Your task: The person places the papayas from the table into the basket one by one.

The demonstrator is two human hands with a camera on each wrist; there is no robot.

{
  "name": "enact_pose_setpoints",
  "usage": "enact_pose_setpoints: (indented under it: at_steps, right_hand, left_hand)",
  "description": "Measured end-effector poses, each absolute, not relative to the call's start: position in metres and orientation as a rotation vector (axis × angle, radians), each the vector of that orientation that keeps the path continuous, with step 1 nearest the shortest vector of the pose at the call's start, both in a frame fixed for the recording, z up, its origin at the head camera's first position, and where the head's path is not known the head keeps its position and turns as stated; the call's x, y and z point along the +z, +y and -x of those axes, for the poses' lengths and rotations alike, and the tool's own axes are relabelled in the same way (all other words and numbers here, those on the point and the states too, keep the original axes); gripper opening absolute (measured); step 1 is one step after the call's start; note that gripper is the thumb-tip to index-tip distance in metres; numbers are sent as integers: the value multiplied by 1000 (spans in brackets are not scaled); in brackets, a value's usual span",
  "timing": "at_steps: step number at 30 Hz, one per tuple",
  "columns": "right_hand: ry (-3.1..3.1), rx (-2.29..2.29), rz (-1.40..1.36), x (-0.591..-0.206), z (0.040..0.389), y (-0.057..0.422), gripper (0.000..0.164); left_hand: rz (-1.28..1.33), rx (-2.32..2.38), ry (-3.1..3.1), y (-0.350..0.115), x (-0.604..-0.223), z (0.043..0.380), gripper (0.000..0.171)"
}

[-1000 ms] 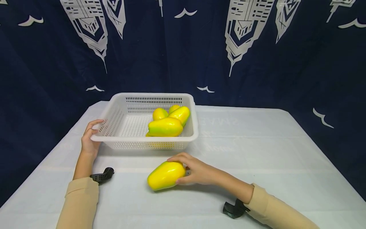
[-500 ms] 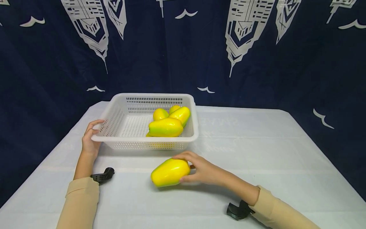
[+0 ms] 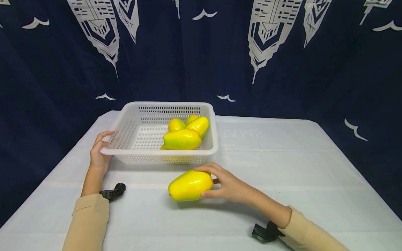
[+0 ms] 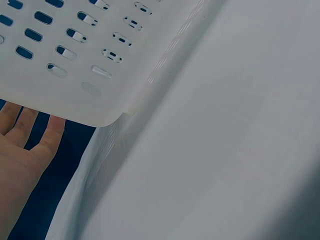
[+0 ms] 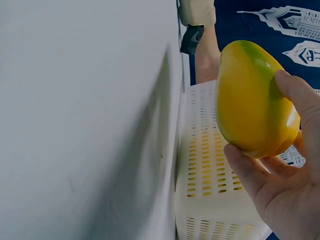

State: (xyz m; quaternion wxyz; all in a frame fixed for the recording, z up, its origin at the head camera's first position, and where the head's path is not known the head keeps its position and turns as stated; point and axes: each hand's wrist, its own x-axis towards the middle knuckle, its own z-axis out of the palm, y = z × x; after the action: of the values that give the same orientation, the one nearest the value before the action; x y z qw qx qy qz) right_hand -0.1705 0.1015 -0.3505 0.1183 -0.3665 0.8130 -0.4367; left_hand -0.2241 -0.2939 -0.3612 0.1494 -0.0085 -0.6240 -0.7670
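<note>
My right hand grips a glossy yellow-green papaya from its right end, in front of the basket. In the right wrist view the papaya sits between thumb and fingers, apart from the tabletop. At the left, my left hand holds the rim of a white perforated plastic basket. The left wrist view shows the fingers reaching behind the basket wall; their tips are hidden. Inside the basket, toward its right side, lie several yellow fruits of similar look.
A white cloth covers the table. Behind it hangs a dark blue curtain with white prints. Black devices are strapped at the left wrist and right wrist.
My right hand has lifted the papaya slightly and carried it right and toward the basket. The left hand and basket stay in place.
</note>
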Motion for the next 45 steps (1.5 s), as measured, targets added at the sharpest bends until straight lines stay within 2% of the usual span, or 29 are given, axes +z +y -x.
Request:
enact_pose_setpoints:
  at_steps: [36,45]
  right_hand:
    - [2467,-1576,1021,-304,181,128,65]
    - [2436,-1656,895,-302,195,131,64]
  left_hand:
    - [23,-2210,-1774,-295,-362,226,39]
    - [-19,-2177,-1809,-294,-363,226,41]
